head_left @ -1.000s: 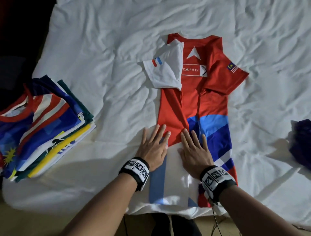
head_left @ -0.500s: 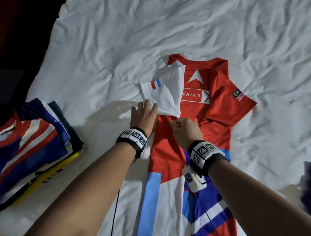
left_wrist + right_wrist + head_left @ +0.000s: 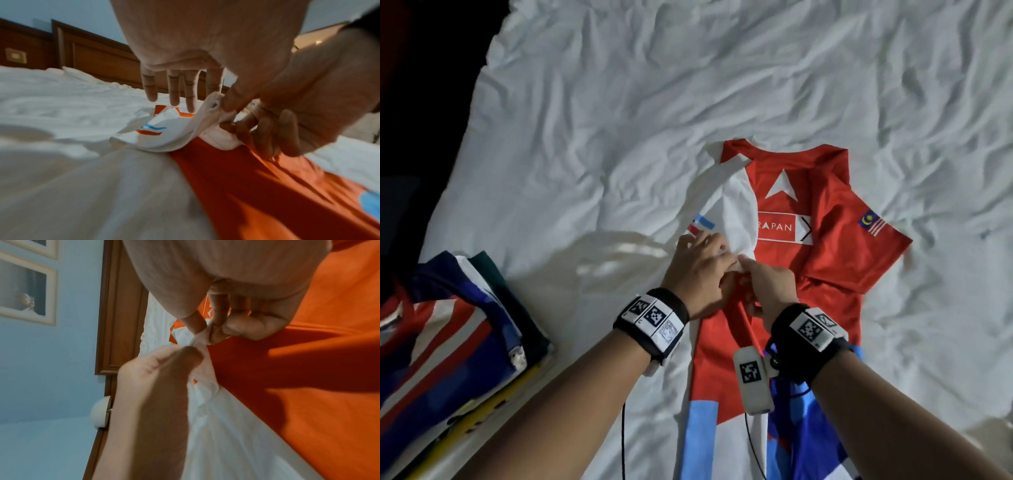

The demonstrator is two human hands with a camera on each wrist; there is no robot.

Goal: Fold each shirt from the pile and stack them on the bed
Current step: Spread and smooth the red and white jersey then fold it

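Note:
A red shirt (image 3: 815, 274) with white and blue panels lies spread on the white bed (image 3: 654, 102). Its white left sleeve (image 3: 736, 212) is folded in over the chest. My right hand (image 3: 748, 272) pinches the sleeve's lower edge between thumb and fingers, and the wrist views show this edge (image 3: 213, 99) lifted off the red cloth (image 3: 308, 369). My left hand (image 3: 702, 250) is beside it over the sleeve with straight fingers (image 3: 173, 87), thumb side against the bunched cloth (image 3: 197, 340).
A stack of folded shirts (image 3: 448, 342) sits at the bed's left edge, with dark floor (image 3: 400, 102) beyond it. A wooden headboard (image 3: 98, 56) stands at the far end. Wrinkled bare sheet surrounds the shirt.
Both hands moved from the shirt's lower body up to the folded sleeve. The right hand curled and took its edge, and the sleeve now lies narrower and partly raised.

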